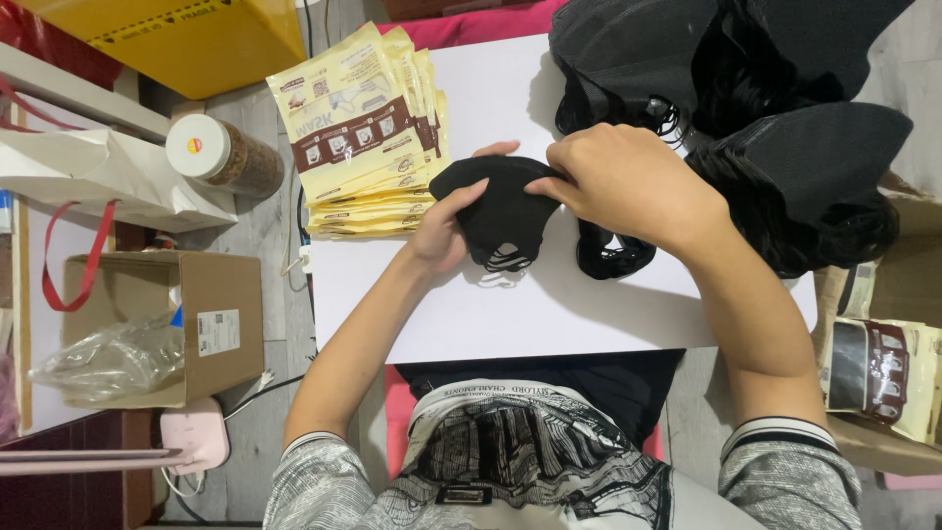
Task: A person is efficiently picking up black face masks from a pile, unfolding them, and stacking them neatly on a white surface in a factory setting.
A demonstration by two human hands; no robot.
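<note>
At the middle of a white table top point(549, 314), seen from above, two bare hands work on one black face mask point(500, 211); the left hand point(446, 226) cups the mask from the left, thumb over its upper edge and fingers curled beneath it, while the right hand point(628, 177) comes in from the right with fingertips pinched on the mask's upper right edge; both hands are closed on the mask, which is held just above the board, its thin ear loops hanging toward the near side. Just right of it, on the table, lies one loose bundle of black ear loops point(613, 255), partly under the right wrist. Along the far right edge sit two large heaps of black masks point(785, 128), stacked too tightly for the pieces to be counted. At the far left of the table lies one fanned stack of cream and brown packets point(368, 137); at least four overlapping tops show, and lower layers cannot be counted. Left of the table, on the floor, stand one jar with a white lid point(211, 152), one open cardboard box point(196, 324) holding clear plastic film, and one white paper bag with red handles point(108, 177). At the right edge, one more cardboard box point(873, 432) holds further packets.
</note>
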